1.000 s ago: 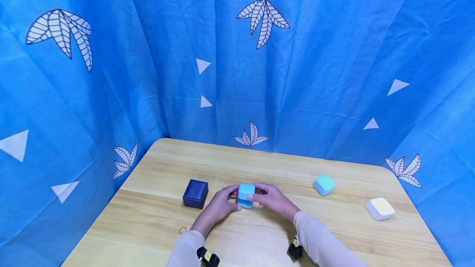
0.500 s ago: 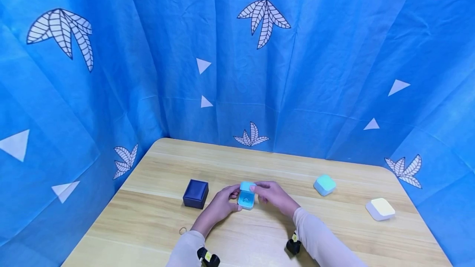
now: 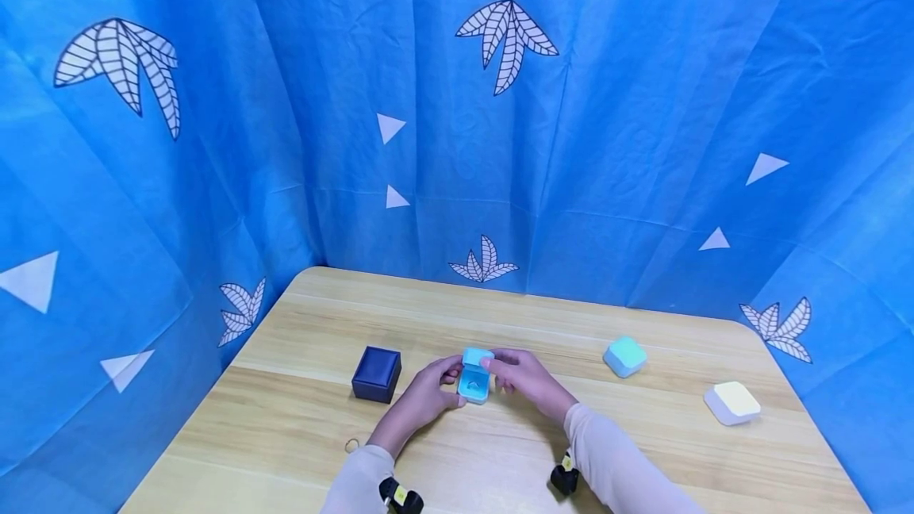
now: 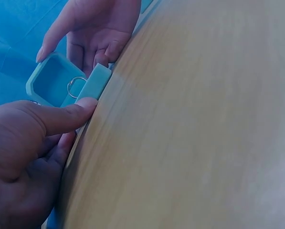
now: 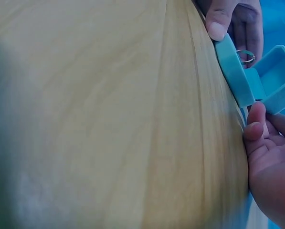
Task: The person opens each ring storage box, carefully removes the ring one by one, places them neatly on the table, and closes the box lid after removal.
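Observation:
A light-blue ring box (image 3: 474,395) sits on the table with its lid (image 4: 49,78) raised. In its slot stands a thin silvery ring (image 5: 248,52). My left hand (image 3: 424,395) holds the box base from the left, thumb on the front edge in the left wrist view. From the right, my right hand (image 3: 530,381) grips the raised lid, its thumb on the lid's edge. The other right fingers are partly hidden behind the lid.
A dark-blue box (image 3: 376,373) stands closed to the left. A loose ring (image 3: 347,446) lies near the left sleeve. On the right are a mint-green box (image 3: 624,356) and a white box with a cream top (image 3: 732,402). Blue curtain (image 3: 500,149) surrounds the table.
The light-blue box's lid has swung up and back under my right hand, so the ring inside shows. Over the last half second little has moved; my left hand stays on the base.

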Demonstrator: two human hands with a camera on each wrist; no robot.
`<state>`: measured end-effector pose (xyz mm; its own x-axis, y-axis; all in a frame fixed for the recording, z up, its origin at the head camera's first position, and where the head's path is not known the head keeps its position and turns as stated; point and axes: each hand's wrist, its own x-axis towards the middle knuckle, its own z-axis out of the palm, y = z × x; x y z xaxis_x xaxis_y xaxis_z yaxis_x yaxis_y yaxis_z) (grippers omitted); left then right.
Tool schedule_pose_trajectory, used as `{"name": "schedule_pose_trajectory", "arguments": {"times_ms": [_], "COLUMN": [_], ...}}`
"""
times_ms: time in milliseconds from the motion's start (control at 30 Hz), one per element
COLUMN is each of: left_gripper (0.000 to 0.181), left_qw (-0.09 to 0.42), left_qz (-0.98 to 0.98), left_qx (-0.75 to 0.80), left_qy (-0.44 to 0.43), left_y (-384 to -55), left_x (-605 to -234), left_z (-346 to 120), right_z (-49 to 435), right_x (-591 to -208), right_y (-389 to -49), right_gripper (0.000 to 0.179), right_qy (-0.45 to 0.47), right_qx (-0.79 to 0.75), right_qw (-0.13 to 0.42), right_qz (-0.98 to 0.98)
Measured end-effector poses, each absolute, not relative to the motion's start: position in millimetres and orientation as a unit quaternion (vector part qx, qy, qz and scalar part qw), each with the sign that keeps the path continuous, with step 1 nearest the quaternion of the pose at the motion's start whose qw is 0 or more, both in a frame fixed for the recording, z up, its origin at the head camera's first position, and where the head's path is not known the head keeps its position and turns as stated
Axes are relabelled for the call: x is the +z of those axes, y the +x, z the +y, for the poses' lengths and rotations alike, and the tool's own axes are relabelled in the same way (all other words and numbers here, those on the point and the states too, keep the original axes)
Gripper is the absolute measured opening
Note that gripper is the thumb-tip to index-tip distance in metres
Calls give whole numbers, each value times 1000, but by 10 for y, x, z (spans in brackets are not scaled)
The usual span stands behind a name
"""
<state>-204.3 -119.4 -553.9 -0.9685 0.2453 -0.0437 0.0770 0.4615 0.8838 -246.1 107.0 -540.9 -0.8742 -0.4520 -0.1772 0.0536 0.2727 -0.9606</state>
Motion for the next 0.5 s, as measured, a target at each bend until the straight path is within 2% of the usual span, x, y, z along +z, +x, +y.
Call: {"name": "schedule_pose_trajectory", "arguments": {"times_ms": [267,500], "left_gripper": [78,81], "left_qw": [100,104], "left_qz": [845,848], "left_qx": [518,513], "left_qy": [86,79], "left_y": [-2040,-2038], "left_x": [-5508,-5504], "left_z": [-1184,-1204], "right_z": [1054,1032], "right_x": [-5407,-5395], "right_y": [-2468,-2487], "right_gripper": [72,66], "right_qy": [-139,-143], "right_qx": [-589,-595], "right_qw": [224,236], "right_qz": [763,755]}}
